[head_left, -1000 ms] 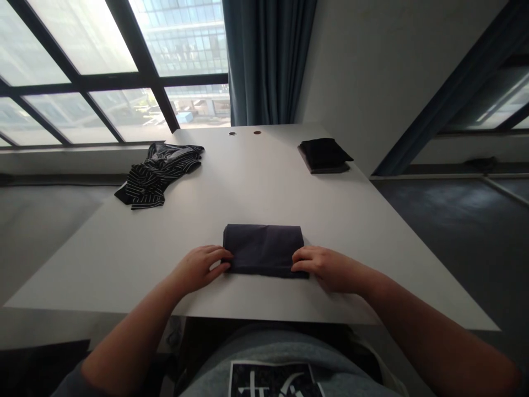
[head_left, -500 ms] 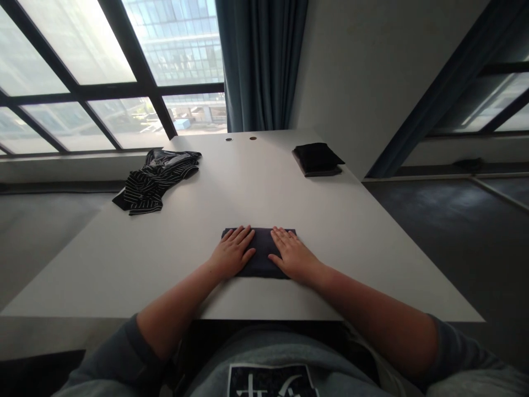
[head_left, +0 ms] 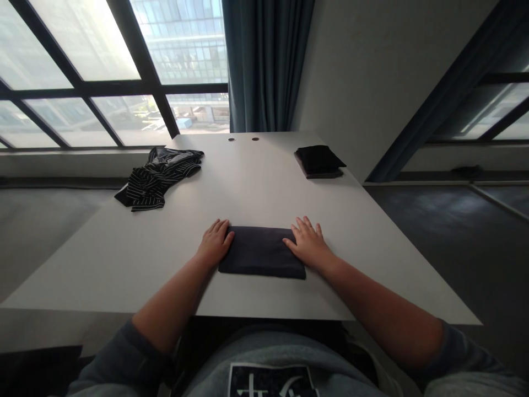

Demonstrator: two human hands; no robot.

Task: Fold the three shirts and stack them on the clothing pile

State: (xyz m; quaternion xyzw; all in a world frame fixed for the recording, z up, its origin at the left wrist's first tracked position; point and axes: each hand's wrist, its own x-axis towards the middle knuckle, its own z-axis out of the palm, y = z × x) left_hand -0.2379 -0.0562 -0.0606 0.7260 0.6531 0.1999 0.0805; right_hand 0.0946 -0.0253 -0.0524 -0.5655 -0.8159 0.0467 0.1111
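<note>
Flanking folded dark cloth [head_left: 262,252] (both hands [head_left: 215,242] [head_left: 308,245])

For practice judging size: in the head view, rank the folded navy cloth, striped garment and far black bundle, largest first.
The folded navy cloth and striped garment look alike, so unranked; smallest is the black bundle.

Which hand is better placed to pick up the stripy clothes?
Probably the left hand: it sits on the same side as the striped clothes, while the right hand lies beyond the folded dark cloth.

Sweatshirt print [head_left: 273,383] cut off, unreadable
</note>
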